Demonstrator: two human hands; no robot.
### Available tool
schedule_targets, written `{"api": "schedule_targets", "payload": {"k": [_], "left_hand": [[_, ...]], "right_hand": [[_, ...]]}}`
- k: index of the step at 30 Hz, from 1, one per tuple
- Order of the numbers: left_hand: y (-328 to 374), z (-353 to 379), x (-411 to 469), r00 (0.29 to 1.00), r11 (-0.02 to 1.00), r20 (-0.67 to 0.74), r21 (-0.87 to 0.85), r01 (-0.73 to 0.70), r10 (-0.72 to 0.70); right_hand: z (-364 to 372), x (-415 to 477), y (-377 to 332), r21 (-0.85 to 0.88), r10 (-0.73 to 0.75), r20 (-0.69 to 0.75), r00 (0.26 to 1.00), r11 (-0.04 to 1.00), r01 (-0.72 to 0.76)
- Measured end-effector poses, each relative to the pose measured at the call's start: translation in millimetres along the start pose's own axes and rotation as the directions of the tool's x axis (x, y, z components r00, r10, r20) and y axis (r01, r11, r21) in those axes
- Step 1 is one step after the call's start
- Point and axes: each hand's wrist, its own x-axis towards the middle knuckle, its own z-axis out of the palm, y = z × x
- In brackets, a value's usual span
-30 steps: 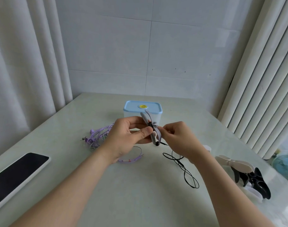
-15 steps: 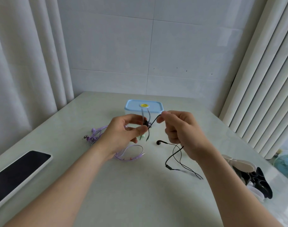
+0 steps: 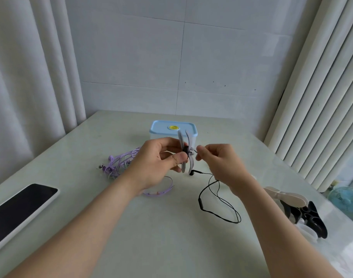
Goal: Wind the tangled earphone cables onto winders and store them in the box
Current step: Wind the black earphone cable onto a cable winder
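My left hand (image 3: 157, 163) pinches a grey bone-shaped winder (image 3: 186, 151) upright above the table, with a few black turns at its middle. My right hand (image 3: 217, 161) pinches the black earphone cable (image 3: 215, 197) right beside the winder. The rest of that cable hangs down and loops on the table, one earbud dangling under the winder. A tangle of purple earphones (image 3: 119, 163) lies left of my left hand. The box (image 3: 172, 130), white with a shut blue lid, stands behind my hands.
A tablet with a dark screen (image 3: 17, 209) lies at the left front edge. Spare winders, beige and black (image 3: 300, 209), are piled at the right edge. Curtains hang on both sides and a small blue fan (image 3: 346, 199) stands beyond the table's right edge.
My right hand has carried the black cable up over the winder and back down beside it, adding a turn. The loose cable on the table has shifted a little.
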Motion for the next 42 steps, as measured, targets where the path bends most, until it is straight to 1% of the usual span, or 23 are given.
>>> {"api": "schedule_targets", "payload": {"k": [1,3,5,6,8,10,11,12,15,17,20,23,25,26,27,29,31,33,35,37,39,40,42], "left_hand": [[1,1,0,1.000,0.999,-0.026,-0.048,0.007,-0.009],[1,3,0,0.996,0.996,-0.090,-0.092,0.013,-0.021],[1,4,2,0.980,0.990,-0.192,-0.137,0.023,-0.049],[1,4,2,0.967,0.988,-0.247,-0.154,0.026,-0.064],[-1,1,3,0.937,0.994,-0.343,-0.103,0.027,-0.061],[-4,-2,3,0.929,0.998,-0.367,0.009,0.063,-0.056],[-5,-4,3,0.937,0.996,-0.342,0.035,0.088,-0.070],[-6,-4,3,0.949,0.993,-0.301,0.036,0.109,-0.094],[-5,-5,1,0.977,0.991,-0.166,-0.043,0.126,-0.131],[-3,-5,-1,0.990,0.991,-0.066,-0.066,0.120,-0.124],[-1,-2,-5,0.990,0.994,0.106,0.064,0.091,-0.097],[0,1,-6,0.973,0.980,0.200,0.182,0.079,-0.116],[2,2,-6,0.967,0.983,0.234,0.174,0.058,-0.098],[2,3,-6,0.969,0.992,0.234,0.116,0.052,-0.078],[3,4,-7,0.974,0.998,0.218,0.033,0.050,-0.056],[4,5,-5,0.990,0.992,0.141,-0.118,0.039,-0.022],[3,5,-2,0.998,0.978,0.056,-0.207,0.031,-0.020],[1,4,-1,0.998,0.969,-0.031,-0.242,0.047,-0.056],[1,2,0,0.989,0.978,-0.125,-0.200,0.054,-0.080],[1,1,2,0.972,0.983,-0.218,-0.175,0.055,-0.093],[-1,-2,3,0.952,0.988,-0.287,-0.139,0.066,-0.104],[-3,-4,4,0.947,0.993,-0.304,-0.087,0.077,-0.100],[-8,-7,3,0.952,0.993,-0.291,0.039,0.107,-0.092]], "right_hand": [[2,-2,-1,-0.030,-0.015,0.066,0.998,0.999,0.017],[7,-5,-6,-0.048,-0.040,0.184,0.982,0.998,0.050],[11,-7,-10,-0.052,-0.045,0.287,0.957,0.997,0.062],[12,-9,-12,-0.044,-0.024,0.351,0.936,0.998,0.042],[12,-14,-16,-0.001,0.037,0.493,0.869,0.999,-0.042],[9,-18,-23,0.080,0.040,0.584,0.811,0.991,-0.107],[7,-19,-27,0.141,0.014,0.591,0.806,0.983,-0.120],[4,-19,-30,0.219,-0.021,0.570,0.821,0.968,-0.127],[-6,-16,-33,0.420,-0.093,0.388,0.917,0.903,-0.085],[-10,-13,-32,0.455,-0.107,0.251,0.962,0.890,-0.019],[-9,-8,-27,0.386,-0.092,0.096,0.991,0.921,0.048],[-9,-4,-19,0.230,-0.086,-0.045,0.995,0.969,0.095],[-11,-2,-13,0.127,-0.095,-0.130,0.987,0.986,0.112],[-11,0,-9,0.083,-0.095,-0.149,0.984,0.991,0.108],[-10,1,-6,0.032,-0.093,-0.143,0.985,0.995,0.099],[-7,2,-1,-0.070,-0.074,-0.055,0.996,0.995,0.070],[-3,1,0,-0.163,-0.041,0.073,0.996,0.985,0.052],[1,-2,-4,-0.212,-0.020,0.184,0.983,0.975,0.060],[6,-6,-8,-0.172,0.013,0.299,0.954,0.984,0.040],[11,-11,-13,-0.115,0.061,0.430,0.901,0.993,-0.013],[13,-16,-19,-0.047,0.072,0.517,0.853,0.997,-0.055],[13,-17,-22,0.016,0.049,0.531,0.846,0.998,-0.069],[9,-18,-29,0.186,-0.038,0.487,0.873,0.981,-0.061]]}}
